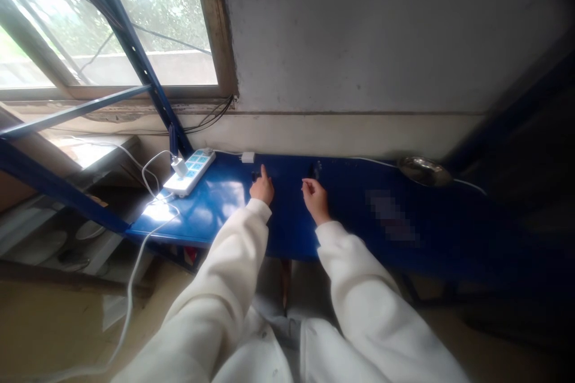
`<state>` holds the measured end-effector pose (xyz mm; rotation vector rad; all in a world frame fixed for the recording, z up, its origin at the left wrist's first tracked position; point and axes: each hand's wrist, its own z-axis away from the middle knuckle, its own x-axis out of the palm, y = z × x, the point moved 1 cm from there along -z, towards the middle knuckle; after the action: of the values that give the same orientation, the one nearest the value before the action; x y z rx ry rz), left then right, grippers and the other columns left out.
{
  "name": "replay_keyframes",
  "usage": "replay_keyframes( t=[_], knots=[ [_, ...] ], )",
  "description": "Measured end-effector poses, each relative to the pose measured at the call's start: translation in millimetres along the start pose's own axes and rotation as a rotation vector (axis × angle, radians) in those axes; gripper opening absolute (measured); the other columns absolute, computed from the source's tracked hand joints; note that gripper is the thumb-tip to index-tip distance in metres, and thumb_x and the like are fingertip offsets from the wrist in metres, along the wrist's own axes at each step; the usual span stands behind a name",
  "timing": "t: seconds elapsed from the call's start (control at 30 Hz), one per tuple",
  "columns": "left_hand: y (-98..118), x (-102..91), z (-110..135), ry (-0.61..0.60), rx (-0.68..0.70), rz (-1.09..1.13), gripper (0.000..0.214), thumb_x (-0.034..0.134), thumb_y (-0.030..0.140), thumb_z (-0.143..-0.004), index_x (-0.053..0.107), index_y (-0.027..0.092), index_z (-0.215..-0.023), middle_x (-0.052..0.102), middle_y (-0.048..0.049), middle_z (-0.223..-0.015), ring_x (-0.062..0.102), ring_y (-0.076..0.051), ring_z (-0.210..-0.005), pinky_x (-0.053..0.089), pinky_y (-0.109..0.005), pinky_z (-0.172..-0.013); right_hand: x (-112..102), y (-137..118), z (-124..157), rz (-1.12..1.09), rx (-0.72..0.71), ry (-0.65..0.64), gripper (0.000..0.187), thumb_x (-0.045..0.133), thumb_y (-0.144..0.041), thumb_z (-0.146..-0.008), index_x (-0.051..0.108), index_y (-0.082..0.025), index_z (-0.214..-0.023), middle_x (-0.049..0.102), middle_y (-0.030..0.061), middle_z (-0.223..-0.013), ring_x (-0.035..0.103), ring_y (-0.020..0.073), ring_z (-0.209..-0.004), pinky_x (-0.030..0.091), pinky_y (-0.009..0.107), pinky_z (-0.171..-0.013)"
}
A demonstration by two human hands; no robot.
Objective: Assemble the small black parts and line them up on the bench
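Over the blue tabletop, my left hand has its index finger stretched forward and the other fingers curled in. A small dark object shows at the thumb side of this hand, seemingly gripped; its kind is too small to tell. Apart from it, to the right, my right hand is closed, with thumb and index finger pinched together. Whatever they hold, if anything, is too small to make out. Just beyond the right hand lie small dark and clear bits, blurred.
A white power strip with a plugged-in adapter lies at the left, its cables trailing over the edge. Near the wall are a white charger and a shiny metal bowl-like object. A blue metal post rises by the window.
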<state>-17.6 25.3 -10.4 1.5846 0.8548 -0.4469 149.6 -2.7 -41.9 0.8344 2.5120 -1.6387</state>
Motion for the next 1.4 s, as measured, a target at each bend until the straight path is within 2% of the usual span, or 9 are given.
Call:
replay_keyframes(
  t=[0.17,0.27,0.37,0.53,0.63,0.7,0.93,1.17,1.4],
  knots=[
    [-3,0.4,-11,0.018,0.044,0.000,0.016,0.049,0.014,-0.080,0.059,0.015,-0.092,0.062,-0.0153,-0.088,0.062,-0.024,-0.079,0.041,-0.030,-0.069,0,-3,0,-0.006,-0.012,-0.009,0.032,0.043,-0.038,-0.080,0.062,-0.015,-0.092,0.066,0.0086,-0.079,0.062,0.0172,-0.070,0.050,0.030,-0.070],
    [-4,4.5,-9,0.029,0.016,0.290,0.009,0.050,0.020,-0.081,0.058,0.016,-0.080,0.062,-0.0083,-0.073,0.059,-0.016,-0.060,0.041,-0.025,-0.058,0,-3,0,0.002,-0.008,-0.010,0.032,0.043,-0.040,-0.080,0.061,-0.016,-0.092,0.066,0.0085,-0.079,0.062,0.0173,-0.071,0.049,0.030,-0.069],
    [0,11.2,2,-0.058,-0.066,0.681,0.020,0.048,0.032,-0.084,0.057,0.014,-0.083,0.062,-0.0044,-0.066,0.047,-0.008,-0.039,0.035,-0.021,-0.043,1,-4,1,-0.007,0.019,-0.030,0.036,0.042,-0.046,-0.081,0.060,-0.017,-0.092,0.065,0.0081,-0.080,0.061,0.0170,-0.071,0.049,0.028,-0.065],
    [6,20.7,21,-0.209,-0.127,1.048,0.040,0.059,0.048,-0.073,0.059,0.010,-0.086,0.066,-0.0068,-0.070,0.046,-0.004,-0.037,0.028,-0.017,-0.035,3,-14,3,-0.074,0.121,-0.194,0.048,0.033,-0.061,-0.082,0.056,-0.018,-0.078,0.059,0.0017,-0.065,0.051,0.0115,-0.048,0.043,0.024,-0.050],
    [6,22.9,26,-0.316,-0.084,1.113,0.044,0.064,0.047,-0.069,0.060,0.009,-0.090,0.067,-0.0085,-0.073,0.049,-0.005,-0.038,0.029,-0.017,-0.035,6,-22,2,-0.076,0.111,-0.263,0.052,0.029,-0.064,-0.081,0.049,-0.020,-0.064,0.052,-0.0010,-0.055,0.048,0.0108,-0.047,0.040,0.023,-0.050],
    [6,22.8,26,-0.346,-0.082,1.135,0.046,0.065,0.048,-0.068,0.060,0.009,-0.092,0.067,-0.0087,-0.074,0.050,-0.005,-0.039,0.030,-0.017,-0.036,8,-26,0,-0.071,0.091,-0.241,0.053,0.028,-0.065,-0.081,0.044,-0.020,-0.058,0.048,-0.0015,-0.051,0.047,0.0111,-0.049,0.038,0.022,-0.051],
    [5,21.9,25,-0.307,-0.116,1.147,0.045,0.062,0.052,-0.069,0.056,0.009,-0.083,0.067,-0.0074,-0.069,0.050,-0.006,-0.036,0.028,-0.018,-0.035,11,-30,-10,0.020,0.006,-0.215,0.049,0.031,-0.060,-0.082,0.041,-0.020,-0.055,0.044,-0.0023,-0.049,0.043,0.0112,-0.050,0.035,0.024,-0.053],
    [3,22.2,24,-0.232,-0.168,1.143,0.044,0.062,0.052,-0.069,0.055,0.010,-0.080,0.064,-0.0048,-0.064,0.049,-0.006,-0.035,0.027,-0.017,-0.035,-2,-31,-26,0.001,0.020,-0.546,0.028,0.043,-0.041,-0.083,0.049,-0.018,-0.068,0.055,-0.0024,-0.062,0.048,0.0079,-0.048,0.041,0.022,-0.054],
    [1,22.7,24,-0.209,-0.157,1.127,0.044,0.066,0.049,-0.066,0.057,0.009,-0.083,0.065,-0.0050,-0.066,0.049,-0.006,-0.037,0.028,-0.018,-0.036,-16,-32,-37,0.054,0.017,-0.622,0.012,0.056,-0.028,-0.076,0.057,-0.016,-0.080,0.061,-0.0001,-0.070,0.054,0.0089,-0.057,0.045,0.023,-0.059]
  ],
)
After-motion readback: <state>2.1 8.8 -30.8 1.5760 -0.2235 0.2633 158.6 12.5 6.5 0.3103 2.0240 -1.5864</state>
